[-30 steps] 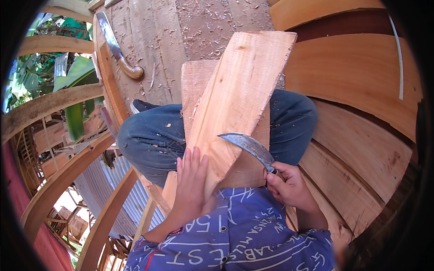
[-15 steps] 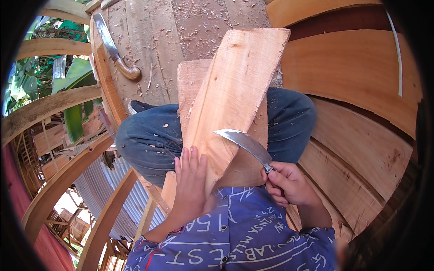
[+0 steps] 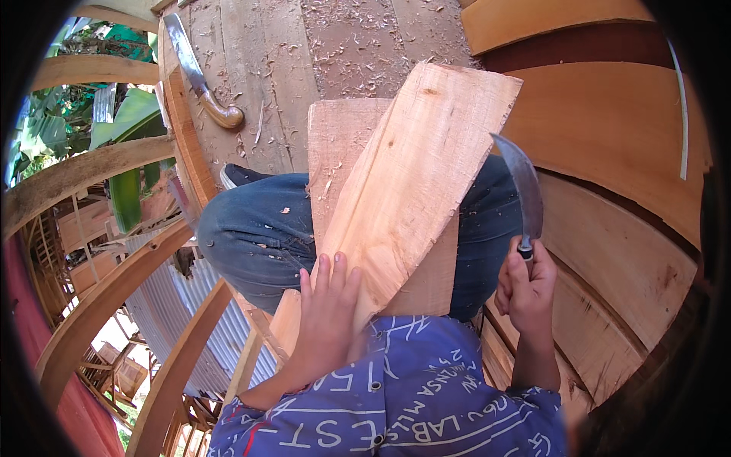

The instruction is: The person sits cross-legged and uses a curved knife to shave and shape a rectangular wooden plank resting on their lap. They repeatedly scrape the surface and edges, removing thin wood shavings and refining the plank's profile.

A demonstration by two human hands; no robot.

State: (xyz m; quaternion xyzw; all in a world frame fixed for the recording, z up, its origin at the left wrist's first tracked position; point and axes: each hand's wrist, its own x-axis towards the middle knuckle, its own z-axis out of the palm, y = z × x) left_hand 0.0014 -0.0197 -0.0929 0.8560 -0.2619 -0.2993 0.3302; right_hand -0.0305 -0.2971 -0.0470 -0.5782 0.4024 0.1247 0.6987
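A long pale wooden plank lies slanting across my lap, its far end tilted to the right. Under it rests a second, wider board, reaching over my crossed legs. My left hand lies flat on the near left part of the plank, fingers stretched out. In my right hand I grip the handle of a knife with a curved blade. That blade points up and away, held above my right knee beside the plank's right edge and apart from it.
A machete with a wooden handle lies on the shavings-strewn plank floor at the far left. Curved wooden ribs run along the left side, with corrugated metal sheets beyond. Broad wooden planks form the right side.
My right hand has moved right and away, lifting the curved knife off the plank and turning its blade upward. The plank's far end has swung a little to the right; my left hand stays on it.
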